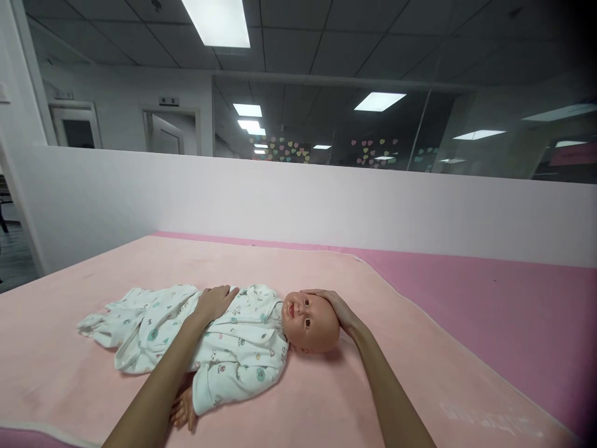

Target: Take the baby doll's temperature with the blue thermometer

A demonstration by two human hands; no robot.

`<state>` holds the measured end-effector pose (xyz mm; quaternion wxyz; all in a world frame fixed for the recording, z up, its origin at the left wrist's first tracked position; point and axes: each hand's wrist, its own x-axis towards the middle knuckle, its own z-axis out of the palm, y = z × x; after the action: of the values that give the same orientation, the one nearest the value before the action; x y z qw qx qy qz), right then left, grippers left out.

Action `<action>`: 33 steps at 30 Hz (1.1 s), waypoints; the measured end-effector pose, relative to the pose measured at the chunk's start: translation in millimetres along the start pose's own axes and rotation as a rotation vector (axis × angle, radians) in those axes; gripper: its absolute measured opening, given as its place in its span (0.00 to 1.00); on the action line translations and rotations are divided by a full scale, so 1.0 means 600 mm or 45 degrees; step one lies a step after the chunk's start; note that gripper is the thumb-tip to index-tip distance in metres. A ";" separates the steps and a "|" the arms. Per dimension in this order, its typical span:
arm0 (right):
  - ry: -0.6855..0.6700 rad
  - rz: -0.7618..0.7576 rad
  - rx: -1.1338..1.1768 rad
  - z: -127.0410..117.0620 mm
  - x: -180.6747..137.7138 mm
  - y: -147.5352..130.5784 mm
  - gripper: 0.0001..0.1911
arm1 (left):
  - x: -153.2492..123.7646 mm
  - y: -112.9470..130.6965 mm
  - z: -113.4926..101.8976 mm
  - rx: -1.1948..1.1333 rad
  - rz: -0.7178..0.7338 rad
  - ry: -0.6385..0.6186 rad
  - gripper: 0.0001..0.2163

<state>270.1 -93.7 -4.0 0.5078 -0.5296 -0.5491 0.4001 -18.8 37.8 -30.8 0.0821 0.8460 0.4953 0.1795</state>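
Observation:
A baby doll (310, 323) lies on its back across a peach-coloured mat (401, 386), its head to the right. It wears a white printed outfit (242, 354), and one doll hand shows below the near sleeve. My left hand (217, 303) rests flat on the doll's belly, fingers stretched over the cloth. Against the top and far side of the doll's bald head lies my right hand (338, 308), its fingers extended along the curve. The fingers of that hand are partly hidden behind the head.
Under the peach mat a pink surface (527, 317) shows at the right and back. A low white wall (326, 205) runs behind it, with glass (321, 118) above. Beyond stand a half-open door (166, 135) and lit ceiling panels (219, 22).

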 end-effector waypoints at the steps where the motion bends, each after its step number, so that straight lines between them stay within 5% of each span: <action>1: 0.013 0.004 0.025 0.002 -0.002 -0.001 0.17 | 0.000 0.000 0.000 0.000 -0.001 0.001 0.23; 33: 0.008 -0.018 0.085 0.009 -0.005 -0.005 0.20 | 0.000 0.000 -0.001 0.014 -0.007 0.003 0.23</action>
<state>264.3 -96.4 -2.2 0.5297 -0.5097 -0.5376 0.4130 -19.1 37.8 -30.5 0.0774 0.8449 0.4987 0.1774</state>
